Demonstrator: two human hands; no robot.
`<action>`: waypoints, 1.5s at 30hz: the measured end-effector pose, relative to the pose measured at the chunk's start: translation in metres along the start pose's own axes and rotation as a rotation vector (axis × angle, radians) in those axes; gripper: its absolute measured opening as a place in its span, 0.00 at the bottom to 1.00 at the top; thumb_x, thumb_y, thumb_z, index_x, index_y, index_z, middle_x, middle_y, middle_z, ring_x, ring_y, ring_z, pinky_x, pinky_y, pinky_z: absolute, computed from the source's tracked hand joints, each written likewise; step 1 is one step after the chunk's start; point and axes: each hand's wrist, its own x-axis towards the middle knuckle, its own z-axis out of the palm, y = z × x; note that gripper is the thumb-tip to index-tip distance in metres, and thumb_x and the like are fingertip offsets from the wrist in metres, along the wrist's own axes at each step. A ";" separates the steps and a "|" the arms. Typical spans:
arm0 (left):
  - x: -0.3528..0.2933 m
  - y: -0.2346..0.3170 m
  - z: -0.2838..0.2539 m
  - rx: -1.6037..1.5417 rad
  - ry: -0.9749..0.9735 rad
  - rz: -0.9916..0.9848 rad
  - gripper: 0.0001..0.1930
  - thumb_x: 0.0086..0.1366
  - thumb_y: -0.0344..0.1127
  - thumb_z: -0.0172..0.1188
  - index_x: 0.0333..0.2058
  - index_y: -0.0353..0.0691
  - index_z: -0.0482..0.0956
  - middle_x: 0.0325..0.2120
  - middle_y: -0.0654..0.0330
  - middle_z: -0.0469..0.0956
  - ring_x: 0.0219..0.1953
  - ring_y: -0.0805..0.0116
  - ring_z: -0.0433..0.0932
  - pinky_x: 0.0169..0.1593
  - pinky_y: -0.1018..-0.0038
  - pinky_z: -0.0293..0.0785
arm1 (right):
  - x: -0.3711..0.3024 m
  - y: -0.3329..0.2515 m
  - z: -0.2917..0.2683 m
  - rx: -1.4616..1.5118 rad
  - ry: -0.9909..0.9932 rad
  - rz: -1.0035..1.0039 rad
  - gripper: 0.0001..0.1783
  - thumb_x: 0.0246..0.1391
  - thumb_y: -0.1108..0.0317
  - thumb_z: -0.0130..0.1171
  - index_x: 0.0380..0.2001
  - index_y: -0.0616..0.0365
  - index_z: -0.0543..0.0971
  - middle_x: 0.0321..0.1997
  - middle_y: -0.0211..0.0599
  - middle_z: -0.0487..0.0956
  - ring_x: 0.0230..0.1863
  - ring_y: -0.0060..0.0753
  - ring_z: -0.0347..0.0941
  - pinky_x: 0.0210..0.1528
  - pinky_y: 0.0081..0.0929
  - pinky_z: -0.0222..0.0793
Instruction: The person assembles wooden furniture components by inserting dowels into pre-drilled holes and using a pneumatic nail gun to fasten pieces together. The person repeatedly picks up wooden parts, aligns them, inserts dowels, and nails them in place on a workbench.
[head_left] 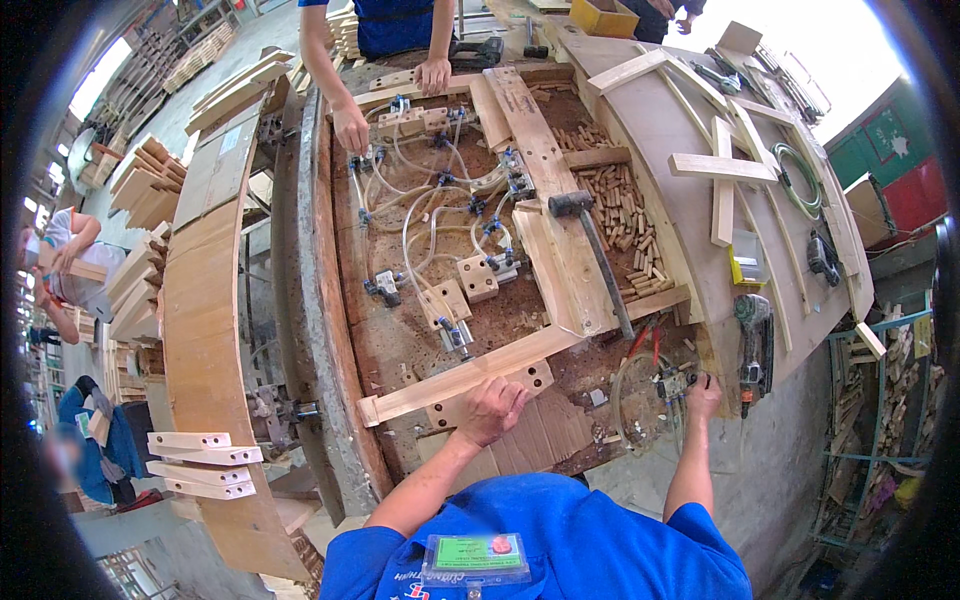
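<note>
My left hand [493, 410] is closed, knuckles up, over the middle of a drilled wooden block [536, 377] at the near side of the bench. Against that block lies a long pale wooden rail [470, 373]. Off to the right, my right hand [704, 395] closes its fingers at the end of a small air valve [674, 383] with clear hoses. Beyond the rail, pneumatic clamps [456, 338] and drilled blocks [478, 278] are joined by looping tubes [408, 240]. At the far end, a co-worker's two hands [350, 128] touch the jig's far-left corner and far rail.
A mallet [572, 204] lies across a thick board beside a bin of wooden dowels [615, 205]. Right of it are a power drill [753, 340], wooden strips [722, 168] and a coiled hose [797, 180]. Drilled wooden pieces [205, 463] are stacked at left.
</note>
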 end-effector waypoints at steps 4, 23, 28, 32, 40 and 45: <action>0.000 0.003 -0.002 0.002 -0.016 -0.010 0.07 0.68 0.40 0.67 0.36 0.48 0.78 0.26 0.59 0.73 0.30 0.57 0.78 0.32 0.62 0.75 | -0.002 0.001 0.000 -0.028 0.056 -0.120 0.17 0.68 0.57 0.60 0.41 0.62 0.85 0.29 0.43 0.84 0.26 0.38 0.81 0.35 0.40 0.76; -0.003 -0.001 0.007 -0.023 0.007 -0.004 0.08 0.69 0.41 0.67 0.37 0.46 0.78 0.28 0.59 0.74 0.33 0.58 0.79 0.34 0.62 0.76 | -0.002 -0.004 -0.010 -0.066 0.004 -0.107 0.18 0.68 0.56 0.59 0.43 0.62 0.85 0.37 0.50 0.86 0.36 0.49 0.83 0.44 0.46 0.77; -0.004 -0.001 0.005 0.022 -0.025 0.000 0.08 0.69 0.41 0.67 0.36 0.46 0.78 0.28 0.58 0.74 0.33 0.57 0.79 0.34 0.62 0.76 | -0.012 -0.022 -0.010 -0.140 0.024 -0.138 0.20 0.67 0.54 0.58 0.47 0.61 0.86 0.42 0.55 0.87 0.45 0.61 0.83 0.51 0.49 0.75; -0.005 0.001 0.005 0.011 -0.020 -0.013 0.08 0.68 0.40 0.68 0.36 0.46 0.79 0.28 0.58 0.74 0.32 0.57 0.79 0.34 0.62 0.76 | -0.012 -0.025 -0.008 -0.119 -0.011 -0.062 0.20 0.67 0.55 0.58 0.48 0.60 0.86 0.43 0.56 0.87 0.47 0.61 0.83 0.52 0.48 0.75; -0.001 0.002 0.006 0.002 -0.030 -0.027 0.08 0.67 0.39 0.70 0.37 0.47 0.79 0.29 0.59 0.76 0.33 0.56 0.79 0.34 0.61 0.76 | -0.011 -0.029 -0.022 -0.166 0.029 -0.059 0.18 0.66 0.57 0.61 0.47 0.62 0.86 0.44 0.57 0.87 0.47 0.58 0.85 0.51 0.49 0.76; -0.001 0.005 0.001 -0.035 -0.053 -0.132 0.07 0.67 0.38 0.69 0.36 0.45 0.80 0.29 0.58 0.78 0.34 0.56 0.81 0.36 0.60 0.77 | 0.028 -0.078 -0.076 -0.305 0.163 -0.181 0.20 0.63 0.55 0.66 0.51 0.59 0.85 0.44 0.54 0.87 0.42 0.59 0.83 0.47 0.53 0.77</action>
